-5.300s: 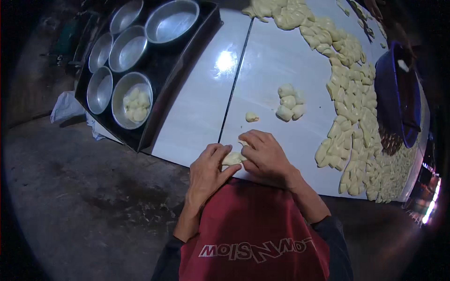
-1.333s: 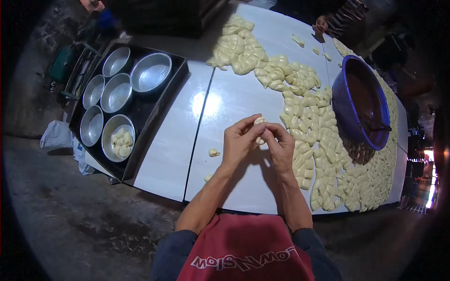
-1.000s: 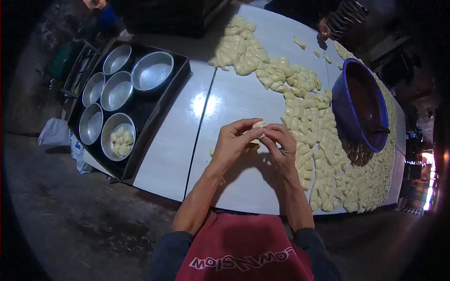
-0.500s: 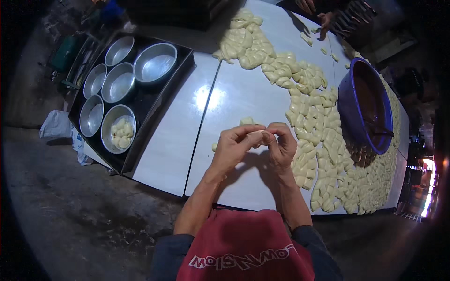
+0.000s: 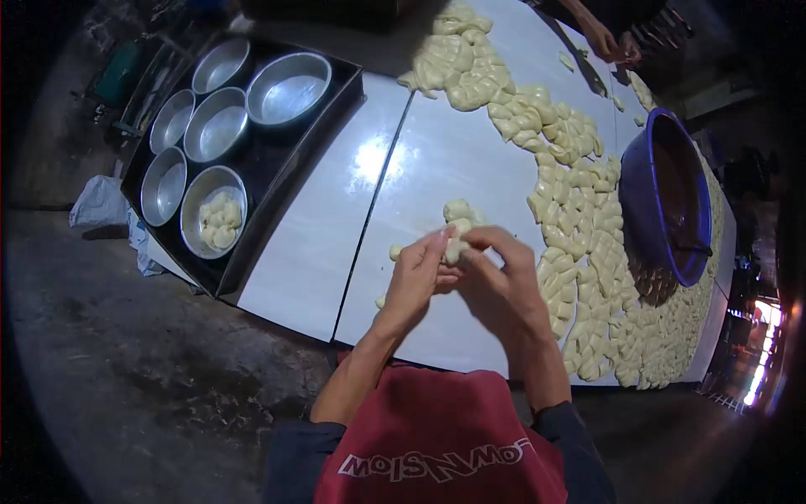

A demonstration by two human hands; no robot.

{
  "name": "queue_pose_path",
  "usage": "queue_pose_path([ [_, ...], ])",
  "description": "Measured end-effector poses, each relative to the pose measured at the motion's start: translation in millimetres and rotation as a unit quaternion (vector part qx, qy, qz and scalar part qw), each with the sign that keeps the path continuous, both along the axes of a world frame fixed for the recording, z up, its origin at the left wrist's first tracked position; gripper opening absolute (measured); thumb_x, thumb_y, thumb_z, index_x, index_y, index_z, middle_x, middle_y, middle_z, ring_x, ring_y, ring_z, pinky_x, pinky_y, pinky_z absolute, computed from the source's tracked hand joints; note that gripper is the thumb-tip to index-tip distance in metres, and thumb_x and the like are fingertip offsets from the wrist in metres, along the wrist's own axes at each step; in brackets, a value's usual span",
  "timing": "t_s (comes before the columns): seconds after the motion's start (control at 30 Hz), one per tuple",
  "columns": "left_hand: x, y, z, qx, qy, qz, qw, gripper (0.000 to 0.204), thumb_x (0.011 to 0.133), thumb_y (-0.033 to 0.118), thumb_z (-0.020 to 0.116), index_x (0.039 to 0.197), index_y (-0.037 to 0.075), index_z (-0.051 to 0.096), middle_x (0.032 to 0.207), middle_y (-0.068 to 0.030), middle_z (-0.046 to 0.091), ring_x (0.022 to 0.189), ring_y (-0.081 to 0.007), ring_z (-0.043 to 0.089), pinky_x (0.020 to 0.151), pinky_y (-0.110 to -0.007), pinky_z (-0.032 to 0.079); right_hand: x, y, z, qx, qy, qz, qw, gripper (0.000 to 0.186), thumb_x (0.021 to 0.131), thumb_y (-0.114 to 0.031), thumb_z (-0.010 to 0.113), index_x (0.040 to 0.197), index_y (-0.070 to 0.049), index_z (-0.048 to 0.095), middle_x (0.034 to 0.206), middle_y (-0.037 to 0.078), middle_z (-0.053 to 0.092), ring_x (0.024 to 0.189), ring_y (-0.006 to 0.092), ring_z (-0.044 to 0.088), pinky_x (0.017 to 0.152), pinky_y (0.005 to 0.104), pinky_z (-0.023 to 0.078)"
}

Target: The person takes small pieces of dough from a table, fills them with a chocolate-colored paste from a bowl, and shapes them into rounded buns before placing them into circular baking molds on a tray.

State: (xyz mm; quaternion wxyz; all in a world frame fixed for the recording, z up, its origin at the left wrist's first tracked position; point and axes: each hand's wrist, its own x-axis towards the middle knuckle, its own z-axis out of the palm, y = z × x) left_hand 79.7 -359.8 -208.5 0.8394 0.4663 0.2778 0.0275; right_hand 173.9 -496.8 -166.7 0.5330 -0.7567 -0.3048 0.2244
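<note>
My left hand (image 5: 413,275) and my right hand (image 5: 510,270) meet over the white table, both closed on a small piece of pale dough (image 5: 456,250). The left thumb presses its near side, while the right fingers pinch it from the other side. Just beyond the fingers lie a few more dough pieces (image 5: 458,211), and a small lump (image 5: 395,252) rests left of my left hand. Right of my hands spreads a wide band of cut dough pieces (image 5: 579,210). How the dough is folded is partly hidden by my fingers.
At left, a black tray (image 5: 290,189) holds several round metal pans (image 5: 216,126); the nearest pan (image 5: 186,220) contains dough balls (image 5: 222,220). A purple tub (image 5: 635,193) of brown filling stands among the dough at right. Another person's hands (image 5: 606,44) work at the far edge near a dark blade (image 5: 594,77).
My hands have turned and parted slightly, so the dough between them now shows. The scene has shifted a little in view. The other person's hands have come together.
</note>
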Motion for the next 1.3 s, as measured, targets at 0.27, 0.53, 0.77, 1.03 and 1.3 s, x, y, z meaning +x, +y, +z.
queue_pose_path([
  [0.27, 14, 57, 19, 0.297, 0.096, -0.042, 0.949, 0.044, 0.1, 0.03, 0.057, 0.134, 0.003, 0.058, 0.105, -0.0132, 0.069, 0.082, -0.0148, 0.067, 0.062, -0.024, 0.054, 79, 54, -46, -0.15, -0.307, 0.252, 0.905, 0.017, 0.088, -0.012, 0.064, 0.101, -0.002, 0.069, 0.1, 0.011, 0.07, 0.091, 0.0315, 0.063, 0.083, 0.041, 0.05],
  [0.53, 35, 58, 4, 0.512, 0.05, -0.097, 0.852, 0.047, 0.092, 0.028, 0.062, 0.129, -0.001, 0.061, 0.109, -0.0226, 0.071, 0.092, -0.0311, 0.071, 0.073, -0.038, 0.059, 62, 1, -17, -0.207, -0.093, -0.035, 0.973, 0.039, 0.094, -0.017, 0.057, 0.129, -0.001, 0.058, 0.115, 0.021, 0.065, 0.106, 0.0361, 0.064, 0.092, 0.041, 0.05],
  [0.77, 52, 50, 4, 0.419, 0.083, -0.253, 0.868, 0.041, 0.09, 0.029, 0.063, 0.113, -0.003, 0.07, 0.094, -0.0203, 0.074, 0.09, -0.0272, 0.072, 0.085, -0.037, 0.053, 22, -6, -48, -0.128, 0.126, -0.115, 0.977, 0.046, 0.09, -0.016, 0.053, 0.131, 0.004, 0.055, 0.118, 0.026, 0.063, 0.11, 0.0398, 0.062, 0.098, 0.0427, 0.047],
  [1.03, 47, 42, 20, 0.556, 0.049, -0.261, 0.788, 0.104, 0.064, 0.024, 0.089, 0.151, 0.004, 0.034, 0.134, -0.0213, 0.054, 0.102, -0.0342, 0.066, 0.091, -0.041, 0.053, 32, -22, -24, -0.208, -0.028, -0.139, 0.968, 0.053, 0.094, -0.02, 0.053, 0.142, 0.001, 0.044, 0.117, 0.026, 0.062, 0.11, 0.0415, 0.06, 0.095, 0.0451, 0.047],
  [1.3, 59, 40, 5, 0.443, 0.016, -0.285, 0.85, 0.068, 0.066, 0.026, 0.084, 0.123, 0.003, 0.055, 0.121, -0.0229, 0.059, 0.112, -0.04, 0.06, 0.095, -0.044, 0.048, 18, 17, -46, 0.03, 0.252, -0.132, 0.958, 0.035, 0.086, -0.005, 0.042, 0.117, 0.002, 0.057, 0.098, 0.012, 0.061, 0.085, 0.0188, 0.06, 0.073, 0.0325, 0.051],
])
